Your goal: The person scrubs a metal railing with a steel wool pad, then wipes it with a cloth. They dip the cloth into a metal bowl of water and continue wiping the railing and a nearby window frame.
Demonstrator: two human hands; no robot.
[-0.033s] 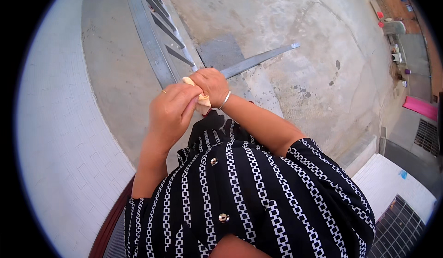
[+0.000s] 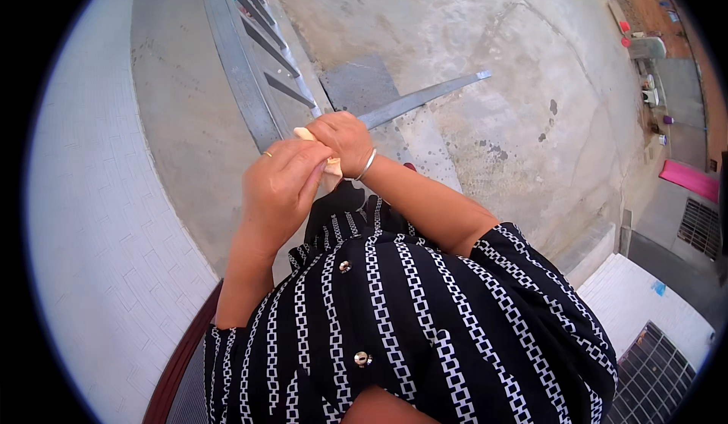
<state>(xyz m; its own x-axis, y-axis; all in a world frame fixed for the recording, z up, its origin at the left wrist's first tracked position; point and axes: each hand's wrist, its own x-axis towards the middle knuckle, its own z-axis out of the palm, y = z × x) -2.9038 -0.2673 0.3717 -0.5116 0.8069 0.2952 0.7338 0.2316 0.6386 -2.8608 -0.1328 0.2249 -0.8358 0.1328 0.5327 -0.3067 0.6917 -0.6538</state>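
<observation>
Just beyond the hands, a grey metal railing (image 2: pixel 243 67) with slanted bars, one long flat bar (image 2: pixel 425 95) jutting out to the right over a square grey slab (image 2: pixel 360 83). Far below, cracked and stained concrete ground (image 2: pixel 493 37); white tiled wall (image 2: pixel 83 219) curving along the left, a pink mat (image 2: pixel 688 179) and a floor grate (image 2: pixel 701 229) at the right edge. Right hand (image 2: pixel 345 139) closed over a small pale cream object (image 2: pixel 307 134), only its tip showing at the knuckles. Left hand (image 2: pixel 282 185) curled, fingertips pressed onto the same object from below, touching the right wrist
</observation>
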